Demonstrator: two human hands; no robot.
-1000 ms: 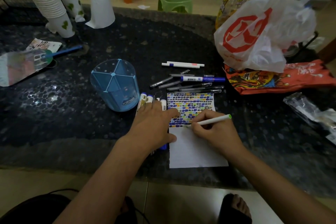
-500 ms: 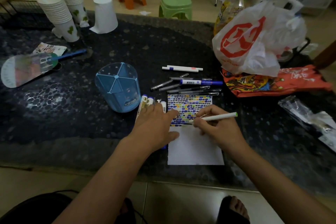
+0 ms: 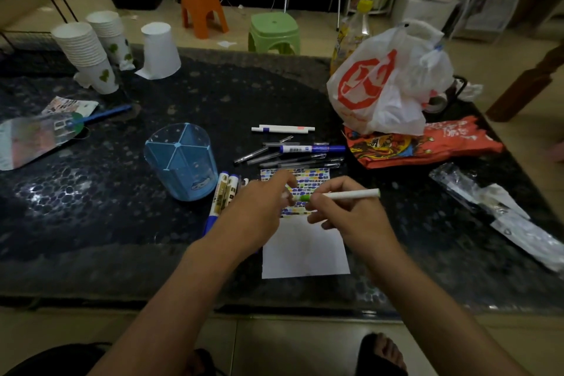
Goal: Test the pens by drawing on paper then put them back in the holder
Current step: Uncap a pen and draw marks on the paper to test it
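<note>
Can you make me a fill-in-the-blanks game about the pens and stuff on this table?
1. The right hand holds a white pen with a ____ tip.
2. The pen holder is the colour ____.
3. The paper is covered in dabs on its far half and is ____ on its near half.
4. The plastic bag has a ____ logo.

Missing words: green; blue; blank; red

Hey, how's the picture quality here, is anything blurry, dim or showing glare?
Head view: dim indoor light overall; the left hand is motion-blurred at the fingertips near the green pen, which the right hand holds; pale glare patches sit on the dark table; wide-angle bending curves the table's edges.
</note>
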